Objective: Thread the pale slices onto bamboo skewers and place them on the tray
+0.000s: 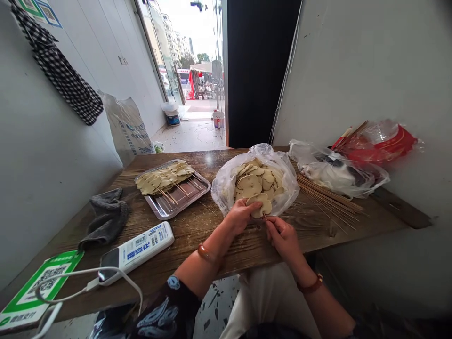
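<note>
In my left hand (241,215) is a pale, flat, wavy-edged food slice (263,205), pinched between thumb and fingers over the near rim of a plastic bag. My right hand (282,234) grips a thin bamboo skewer (264,215), whose tip meets the slice's lower edge. How far it goes in is hidden. The clear plastic bag (222,188) stands open behind my hands, heaped with similar slices (251,185). To the left, a metal tray (165,210) bears several skewered slices (164,177), their sticks pointing toward me. A bundle of bare skewers (328,197) lies right of the bag.
On the wooden table (197,245), a dark grey cloth (108,219), a white device with a cable (146,247) and a green QR-code card (42,285) lie at left. Another plastic bag (339,172) and red packaging (384,146) sit at back right, near the wall.
</note>
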Available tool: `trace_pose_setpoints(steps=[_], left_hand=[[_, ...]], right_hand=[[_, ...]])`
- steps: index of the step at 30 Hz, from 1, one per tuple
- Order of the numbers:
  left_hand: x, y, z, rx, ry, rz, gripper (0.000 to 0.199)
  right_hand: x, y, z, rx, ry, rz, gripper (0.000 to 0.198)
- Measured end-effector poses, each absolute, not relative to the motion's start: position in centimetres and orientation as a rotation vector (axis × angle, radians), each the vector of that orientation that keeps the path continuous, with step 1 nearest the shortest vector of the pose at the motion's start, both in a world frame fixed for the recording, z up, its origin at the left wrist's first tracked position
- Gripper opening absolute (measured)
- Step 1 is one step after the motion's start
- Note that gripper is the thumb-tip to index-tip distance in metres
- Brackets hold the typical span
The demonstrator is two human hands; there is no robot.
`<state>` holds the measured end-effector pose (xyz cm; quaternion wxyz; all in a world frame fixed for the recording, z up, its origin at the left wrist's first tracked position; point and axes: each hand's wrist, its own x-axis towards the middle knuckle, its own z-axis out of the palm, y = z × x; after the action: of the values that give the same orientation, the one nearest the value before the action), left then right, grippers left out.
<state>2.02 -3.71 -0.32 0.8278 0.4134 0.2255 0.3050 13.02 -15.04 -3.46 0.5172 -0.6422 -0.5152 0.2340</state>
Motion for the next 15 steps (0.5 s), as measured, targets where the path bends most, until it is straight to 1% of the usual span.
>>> trace_pose_setpoints(steps=[3, 6, 11, 15], left_hand=[[1.6, -3.3, 0.2, 0.826, 0.443, 0.686, 0.043], [1.0, -2.5, 0.5, 0.768, 0.44, 0.803, 0.04], [0.4, -1.5, 0.5, 0.727, 0.387, 0.921, 0.041], [0.5, -1.3, 0.3, 0.686, 0.428, 0.951, 0.033]], right_hand=[[13.1, -15.2, -3.6, -1.53, -1.193, 0.587, 0.032], [13.1, -15.2, -3.9, -1.51, -1.159, 0.628, 0.033], [13.2, -15.2, -4.2, -1.49, -1.245, 0.632, 0.034], [13.1, -15.0, -4.1, -1.523, -1.286, 0.602, 0.033]])
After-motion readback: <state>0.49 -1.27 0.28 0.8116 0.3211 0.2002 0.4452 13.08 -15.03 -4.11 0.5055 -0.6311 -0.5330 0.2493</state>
